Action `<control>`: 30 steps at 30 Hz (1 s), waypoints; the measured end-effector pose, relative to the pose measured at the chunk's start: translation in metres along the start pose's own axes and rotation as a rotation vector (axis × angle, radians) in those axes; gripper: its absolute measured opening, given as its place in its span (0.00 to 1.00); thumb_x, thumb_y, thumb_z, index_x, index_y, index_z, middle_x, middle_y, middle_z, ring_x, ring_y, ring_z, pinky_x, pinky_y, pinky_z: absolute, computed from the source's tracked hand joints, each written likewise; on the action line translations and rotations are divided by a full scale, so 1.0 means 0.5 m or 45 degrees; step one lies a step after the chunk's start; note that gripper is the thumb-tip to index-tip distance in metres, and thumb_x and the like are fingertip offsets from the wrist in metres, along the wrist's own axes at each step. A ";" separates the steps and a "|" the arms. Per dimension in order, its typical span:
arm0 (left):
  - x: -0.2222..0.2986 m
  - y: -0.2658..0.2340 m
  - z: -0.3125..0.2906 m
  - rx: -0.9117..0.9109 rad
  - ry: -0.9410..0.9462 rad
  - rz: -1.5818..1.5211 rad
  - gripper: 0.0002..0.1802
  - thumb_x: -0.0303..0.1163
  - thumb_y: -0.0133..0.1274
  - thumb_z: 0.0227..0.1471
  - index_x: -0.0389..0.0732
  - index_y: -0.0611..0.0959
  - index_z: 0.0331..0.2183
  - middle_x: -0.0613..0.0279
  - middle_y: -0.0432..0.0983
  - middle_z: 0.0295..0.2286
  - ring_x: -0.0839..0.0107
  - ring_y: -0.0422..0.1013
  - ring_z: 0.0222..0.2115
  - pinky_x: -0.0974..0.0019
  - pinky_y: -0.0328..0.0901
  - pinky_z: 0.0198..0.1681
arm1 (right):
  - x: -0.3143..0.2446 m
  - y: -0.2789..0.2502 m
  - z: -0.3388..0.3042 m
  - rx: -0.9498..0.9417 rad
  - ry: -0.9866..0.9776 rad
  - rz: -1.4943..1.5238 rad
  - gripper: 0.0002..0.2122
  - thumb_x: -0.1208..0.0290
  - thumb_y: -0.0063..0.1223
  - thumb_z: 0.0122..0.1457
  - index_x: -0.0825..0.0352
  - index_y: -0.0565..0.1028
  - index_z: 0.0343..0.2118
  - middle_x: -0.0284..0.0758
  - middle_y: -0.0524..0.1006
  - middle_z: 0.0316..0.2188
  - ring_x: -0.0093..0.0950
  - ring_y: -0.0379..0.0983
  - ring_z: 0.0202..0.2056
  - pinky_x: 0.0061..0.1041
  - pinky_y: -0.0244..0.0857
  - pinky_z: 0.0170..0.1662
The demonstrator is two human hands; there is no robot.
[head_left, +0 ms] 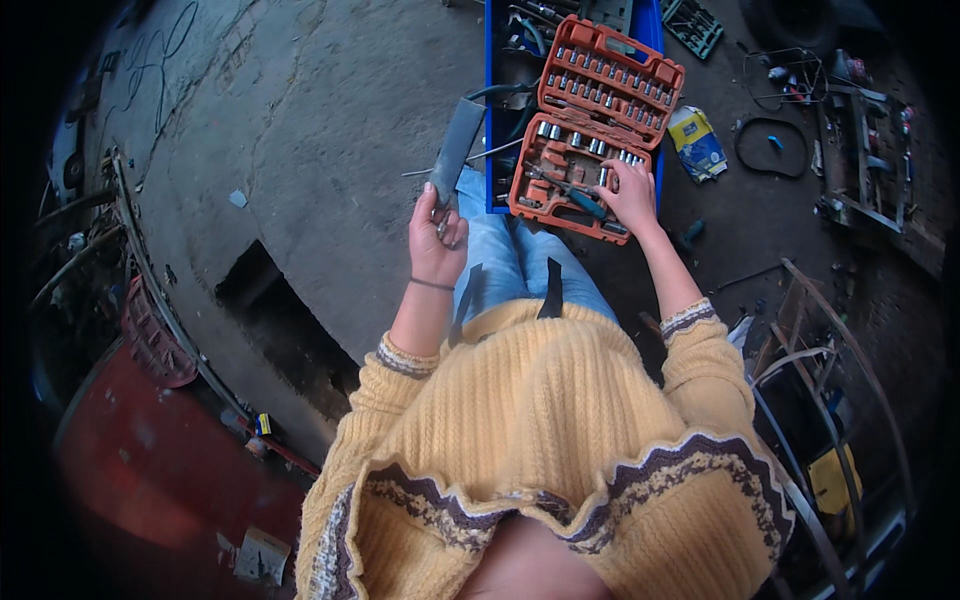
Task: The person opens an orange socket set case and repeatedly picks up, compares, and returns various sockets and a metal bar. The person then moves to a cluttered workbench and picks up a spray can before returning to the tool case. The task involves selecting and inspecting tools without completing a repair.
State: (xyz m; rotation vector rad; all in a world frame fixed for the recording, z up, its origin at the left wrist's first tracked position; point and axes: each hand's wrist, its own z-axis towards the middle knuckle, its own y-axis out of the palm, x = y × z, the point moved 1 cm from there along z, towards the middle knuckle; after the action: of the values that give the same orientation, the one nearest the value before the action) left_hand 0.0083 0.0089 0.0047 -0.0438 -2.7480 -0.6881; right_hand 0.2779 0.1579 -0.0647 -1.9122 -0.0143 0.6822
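My left hand (pixel 437 240) is closed round the lower end of a flat grey strip (pixel 460 135), its thumb pressed along it. Something small and shiny shows among its curled fingers, too small to name. To its right lies an open orange socket set case (pixel 527 190), with rows of small bits in the lid and silver sockets in the base. My right hand (pixel 632 195) reaches over the base's right side, its fingertips closed on a silver socket (pixel 603 177). A green-handled screwdriver-like tool (pixel 585 203) lies across the base, just left of that hand.
Under the case stands a blue tool tray (pixel 491 160) holding pliers and other tools. To its right lie a yellow and blue packet (pixel 697 143), a black belt loop (pixel 770 147) and a green bit case (pixel 692 27). A dark floor pit (pixel 285 310) opens at left. Metal frames (pixel 850 370) stand at right.
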 end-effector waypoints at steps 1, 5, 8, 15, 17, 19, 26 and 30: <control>-0.003 0.001 0.000 -0.021 -0.003 0.011 0.19 0.39 0.50 0.57 0.46 0.65 0.18 0.72 0.53 0.10 0.79 0.47 0.08 0.73 0.45 0.13 | -0.002 0.004 -0.013 0.013 -0.016 -0.017 0.20 0.68 0.66 0.40 0.59 0.73 0.39 0.32 0.76 0.30 0.33 0.68 0.39 0.32 0.57 0.44; -0.021 0.009 -0.002 -0.012 -0.025 0.058 0.20 0.39 0.51 0.56 0.46 0.65 0.17 0.72 0.53 0.11 0.79 0.47 0.08 0.73 0.46 0.13 | 0.003 0.011 -0.026 0.075 -0.065 -0.106 0.24 0.66 0.67 0.38 0.60 0.73 0.42 0.33 0.76 0.36 0.34 0.67 0.41 0.32 0.57 0.45; -0.027 0.013 -0.004 -0.039 -0.035 0.076 0.20 0.40 0.51 0.56 0.46 0.65 0.17 0.72 0.53 0.11 0.79 0.48 0.08 0.73 0.46 0.13 | 0.013 0.008 -0.016 0.010 -0.088 -0.124 0.25 0.64 0.68 0.37 0.61 0.73 0.41 0.33 0.75 0.35 0.34 0.67 0.42 0.33 0.57 0.47; -0.035 0.009 -0.005 -0.042 -0.029 0.092 0.21 0.40 0.50 0.57 0.46 0.64 0.17 0.71 0.53 0.11 0.79 0.48 0.08 0.74 0.46 0.13 | 0.016 -0.007 0.008 -0.137 -0.158 -0.147 0.22 0.64 0.68 0.38 0.64 0.69 0.35 0.35 0.74 0.34 0.36 0.66 0.43 0.37 0.57 0.50; -0.035 0.008 -0.006 -0.048 -0.030 0.095 0.21 0.40 0.50 0.57 0.45 0.64 0.16 0.71 0.53 0.11 0.79 0.48 0.08 0.74 0.46 0.13 | 0.019 -0.008 0.005 -0.139 -0.174 -0.137 0.22 0.65 0.68 0.39 0.64 0.68 0.35 0.36 0.73 0.35 0.36 0.66 0.43 0.36 0.57 0.49; -0.035 0.006 -0.007 -0.055 -0.028 0.093 0.21 0.40 0.50 0.57 0.45 0.64 0.16 0.71 0.53 0.11 0.79 0.48 0.08 0.74 0.46 0.13 | 0.023 -0.004 -0.001 -0.074 -0.193 -0.089 0.21 0.66 0.67 0.40 0.65 0.68 0.34 0.36 0.73 0.34 0.36 0.66 0.43 0.34 0.59 0.48; -0.040 0.005 -0.007 -0.043 -0.021 0.101 0.22 0.40 0.50 0.57 0.46 0.63 0.16 0.71 0.53 0.11 0.78 0.48 0.08 0.73 0.46 0.14 | 0.050 0.018 -0.032 0.061 0.095 0.472 0.11 0.74 0.62 0.46 0.66 0.70 0.31 0.36 0.70 0.29 0.32 0.70 0.33 0.28 0.65 0.38; -0.041 0.008 -0.008 -0.043 -0.018 0.118 0.22 0.40 0.50 0.57 0.46 0.64 0.16 0.71 0.53 0.11 0.78 0.48 0.09 0.73 0.46 0.14 | 0.047 0.016 -0.054 0.186 0.093 0.572 0.10 0.76 0.61 0.47 0.65 0.72 0.31 0.35 0.69 0.28 0.29 0.70 0.30 0.26 0.66 0.36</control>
State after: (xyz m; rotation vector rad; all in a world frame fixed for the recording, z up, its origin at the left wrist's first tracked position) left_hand 0.0295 0.0117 0.0036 -0.1828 -2.7282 -0.7112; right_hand 0.3077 0.1393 -0.0744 -1.8101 0.5108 0.8832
